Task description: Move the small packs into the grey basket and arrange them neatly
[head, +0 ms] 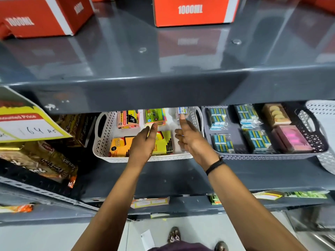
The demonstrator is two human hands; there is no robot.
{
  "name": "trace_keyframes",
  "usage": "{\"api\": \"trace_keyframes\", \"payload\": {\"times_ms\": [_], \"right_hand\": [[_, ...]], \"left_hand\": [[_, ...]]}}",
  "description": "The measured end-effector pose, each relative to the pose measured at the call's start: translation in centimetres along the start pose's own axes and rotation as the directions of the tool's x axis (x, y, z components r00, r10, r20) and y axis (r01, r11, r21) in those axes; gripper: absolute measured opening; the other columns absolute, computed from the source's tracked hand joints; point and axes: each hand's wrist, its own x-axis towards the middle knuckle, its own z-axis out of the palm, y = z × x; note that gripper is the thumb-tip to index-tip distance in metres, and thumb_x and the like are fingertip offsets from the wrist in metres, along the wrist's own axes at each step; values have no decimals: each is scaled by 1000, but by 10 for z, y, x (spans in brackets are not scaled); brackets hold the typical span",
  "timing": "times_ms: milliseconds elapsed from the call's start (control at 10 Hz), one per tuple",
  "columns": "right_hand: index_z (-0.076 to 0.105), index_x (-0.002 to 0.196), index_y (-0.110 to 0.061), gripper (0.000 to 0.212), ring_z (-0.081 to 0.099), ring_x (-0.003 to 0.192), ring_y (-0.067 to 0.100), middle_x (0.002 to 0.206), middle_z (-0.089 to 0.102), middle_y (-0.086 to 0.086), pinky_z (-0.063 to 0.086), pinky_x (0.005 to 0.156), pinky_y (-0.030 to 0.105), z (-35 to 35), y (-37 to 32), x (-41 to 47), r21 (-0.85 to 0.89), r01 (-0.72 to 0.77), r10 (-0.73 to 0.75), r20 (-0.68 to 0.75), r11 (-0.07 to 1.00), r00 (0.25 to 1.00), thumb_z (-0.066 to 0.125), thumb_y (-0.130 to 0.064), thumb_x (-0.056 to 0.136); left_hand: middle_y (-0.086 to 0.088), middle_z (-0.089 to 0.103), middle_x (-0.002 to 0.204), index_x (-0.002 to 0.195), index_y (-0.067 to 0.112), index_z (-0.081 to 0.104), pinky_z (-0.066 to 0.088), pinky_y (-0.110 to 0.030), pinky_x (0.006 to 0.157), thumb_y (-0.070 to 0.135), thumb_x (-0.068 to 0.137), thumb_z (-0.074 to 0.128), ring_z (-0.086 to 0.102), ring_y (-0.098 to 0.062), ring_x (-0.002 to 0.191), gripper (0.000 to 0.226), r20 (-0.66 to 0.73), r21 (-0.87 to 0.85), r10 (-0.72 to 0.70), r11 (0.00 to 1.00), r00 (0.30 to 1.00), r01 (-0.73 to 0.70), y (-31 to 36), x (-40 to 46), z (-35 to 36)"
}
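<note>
The grey basket stands on the shelf to the right and holds several small blue packs in rows. To its left, a white basket contains sticky-note packs. One small clear pack with a blue label sits at the white basket's back right corner. My right hand reaches into the white basket, fingers apart, its index fingertip touching that small pack. My left hand is also in the white basket, fingertips at the front edge of a green pack, with nothing in its grip.
The upper shelf's front edge hangs low over both baskets and hides their back parts. A pink pack and a biscuit box fill the grey basket's right side. Snack packets and a yellow price sign lie left.
</note>
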Motion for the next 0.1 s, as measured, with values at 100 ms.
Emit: {"api": "trace_keyframes", "payload": {"times_ms": [100], "right_hand": [[56, 93, -27, 9, 53, 75, 13, 87, 56, 0, 43, 61, 19, -19, -3, -31, 112, 129, -125, -49, 985, 991, 48, -26, 97]], "left_hand": [[-9, 57, 133, 129, 12, 53, 35, -22, 97, 36, 95, 44, 51, -22, 124, 43, -103, 11, 188, 982, 977, -187, 9, -23, 14]]}}
